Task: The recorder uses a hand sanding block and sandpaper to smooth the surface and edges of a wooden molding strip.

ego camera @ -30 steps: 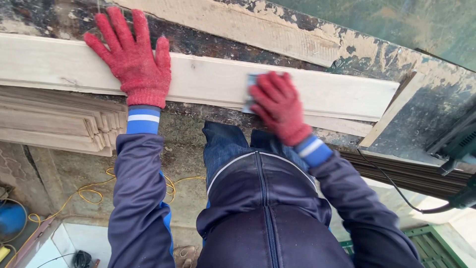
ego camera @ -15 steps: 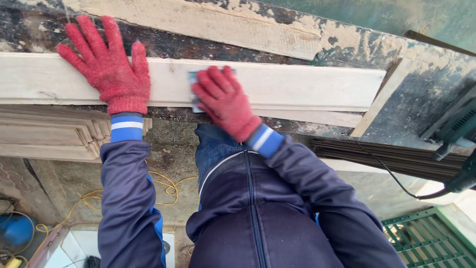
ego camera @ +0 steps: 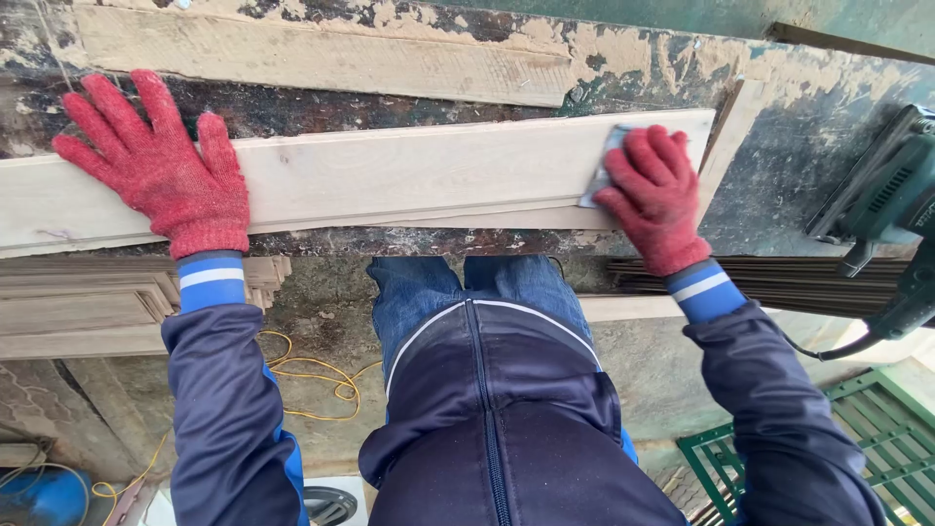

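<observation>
A long pale wooden board (ego camera: 390, 175) is laid across the worn, paint-flaked surface (ego camera: 828, 146), running from the left edge of the frame to the upper right. The left hand (ego camera: 161, 170), in a red knitted glove, is spread flat with fingers apart and pressed down on the board's left part, apparently so that the board is kept from sliding. The right hand (ego camera: 654, 195), gloved alike, is curled over a small grey sanding pad (ego camera: 602, 168), which is pressed against the board near its right end; the pad is held under the fingers so that force can be put through it onto the wood.

The board is seen to be light, raw timber with a fine grain, a stepped or moulded near edge, and a slightly darker streak along that edge. A second, rougher plank (ego camera: 321, 58) is lying behind it, at the top of the frame. A green power sander (ego camera: 891, 195) with a black cord is resting at the right edge of the frame. Stacked moulded strips (ego camera: 97, 302) are stored below the surface at the left, and a yellow cable (ego camera: 312, 375) is lying on the floor.
</observation>
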